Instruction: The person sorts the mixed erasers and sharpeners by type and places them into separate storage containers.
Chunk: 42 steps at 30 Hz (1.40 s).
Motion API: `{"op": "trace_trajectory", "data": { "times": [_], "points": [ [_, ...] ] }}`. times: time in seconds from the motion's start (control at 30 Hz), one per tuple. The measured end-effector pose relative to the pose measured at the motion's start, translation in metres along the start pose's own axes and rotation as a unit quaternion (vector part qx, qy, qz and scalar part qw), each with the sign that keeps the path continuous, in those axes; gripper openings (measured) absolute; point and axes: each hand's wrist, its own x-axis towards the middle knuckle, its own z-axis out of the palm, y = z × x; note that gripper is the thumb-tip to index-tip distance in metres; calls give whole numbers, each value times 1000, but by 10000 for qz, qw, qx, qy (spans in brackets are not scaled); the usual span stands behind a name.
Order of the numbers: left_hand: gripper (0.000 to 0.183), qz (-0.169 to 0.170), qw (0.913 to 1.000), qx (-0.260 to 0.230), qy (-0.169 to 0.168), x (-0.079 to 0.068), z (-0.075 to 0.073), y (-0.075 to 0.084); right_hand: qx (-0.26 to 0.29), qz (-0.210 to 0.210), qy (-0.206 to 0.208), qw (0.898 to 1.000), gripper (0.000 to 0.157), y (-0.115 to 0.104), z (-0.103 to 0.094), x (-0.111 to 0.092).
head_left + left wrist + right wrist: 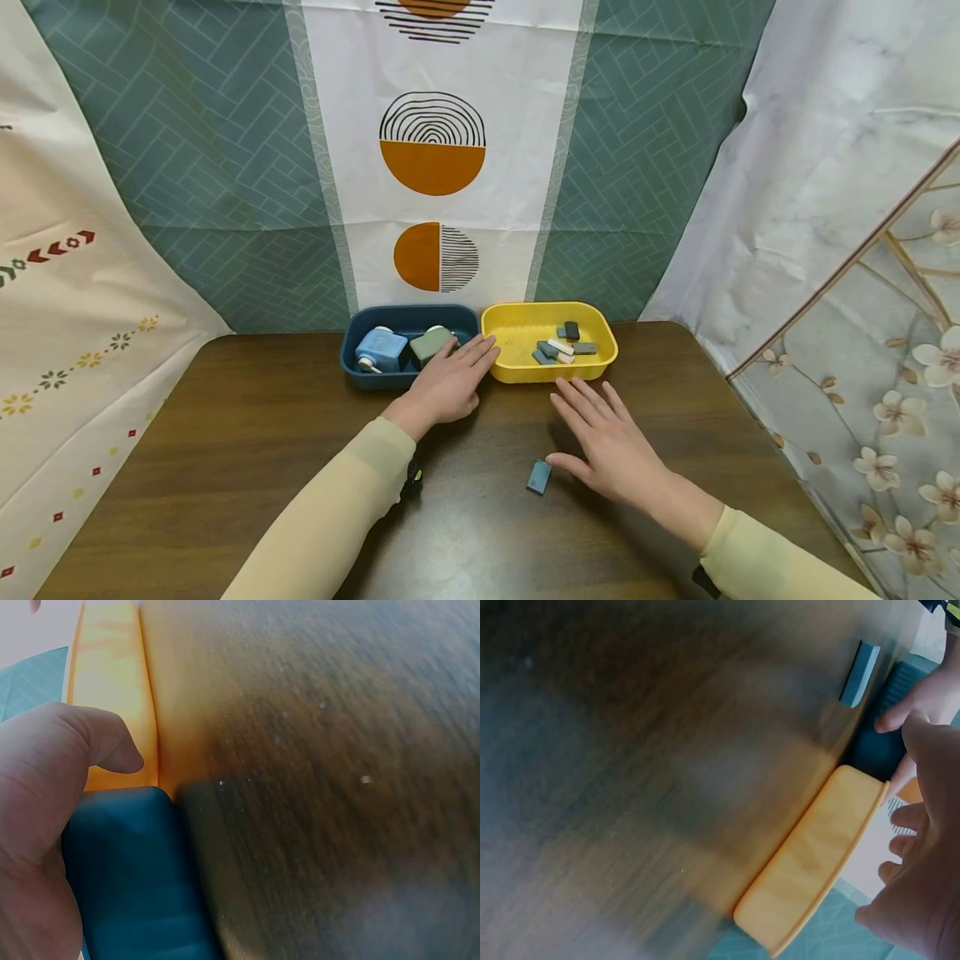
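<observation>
My left hand (448, 385) reaches over the right front corner of a dark blue tray (375, 382), its fingers straight and pointing toward the yellow tray (528, 374). Nothing is in its grasp; whether it touches a rim, I cannot tell. My right hand (611, 442) is spread in front of the yellow tray, fingers extended, holding nothing. Close to the right thumb, a small blue-grey rectangular block (538, 477) lies on the table; the right wrist view also shows this block (859, 673). Several small grey, dark and white blocks (558, 348) lie inside the yellow tray.
In the dark blue tray are a light blue bottle (384, 350) and a green one (430, 344), partly behind my left hand. Both trays stand side by side at the back of the brown wooden table (247, 433), against a hanging patterned cloth (225, 167).
</observation>
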Motion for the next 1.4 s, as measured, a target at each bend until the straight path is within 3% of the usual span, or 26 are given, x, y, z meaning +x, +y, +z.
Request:
{"op": "trace_trajectory", "data": {
  "times": [0.67, 1.4],
  "points": [
    [86, 9, 10000, -28, 3, -1, -1, -1, 213, -110, -334, 9992, 82, -14, 12, -19],
    [84, 14, 10000, -77, 8, 0, 0, 0, 401, -120, -677, 9968, 63, -20, 22, -22]
  ]
}}
